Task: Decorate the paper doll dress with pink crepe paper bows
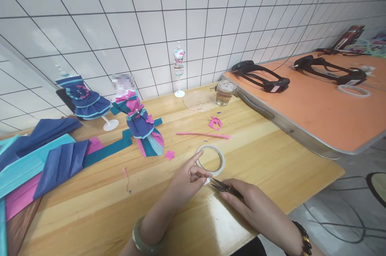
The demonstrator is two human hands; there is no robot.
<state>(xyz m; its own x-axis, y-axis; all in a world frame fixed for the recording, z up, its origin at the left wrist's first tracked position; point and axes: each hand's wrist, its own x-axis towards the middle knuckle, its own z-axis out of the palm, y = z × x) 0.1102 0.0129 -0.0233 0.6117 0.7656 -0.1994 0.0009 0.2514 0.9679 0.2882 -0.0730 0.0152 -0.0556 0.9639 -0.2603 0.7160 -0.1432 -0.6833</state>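
My left hand [188, 179] pinches a small white piece of tape [207, 181] between thumb and finger, its index finger stretched out over the rim of a white tape roll [222, 162]. The roll lies flat on the wooden table. My right hand [251, 201] grips a small pair of dark scissors [222, 186], blades parted and pointing left at the tape piece. Whether the blades touch the tape I cannot tell. Beyond the roll lie a thin pink strip [203, 135] and a cut pink scrap [215, 123]. A pink flower cutout [169, 155] is left of the roll.
Two small dress forms wear a blue dress [87, 97] and a blue-pink dress [141, 123]; a third form [179, 65] stands behind. Folded coloured paper [54, 155] covers the left side. A cup of drink [225, 93] stands by the orange table [325, 115], which holds black headsets [262, 77].
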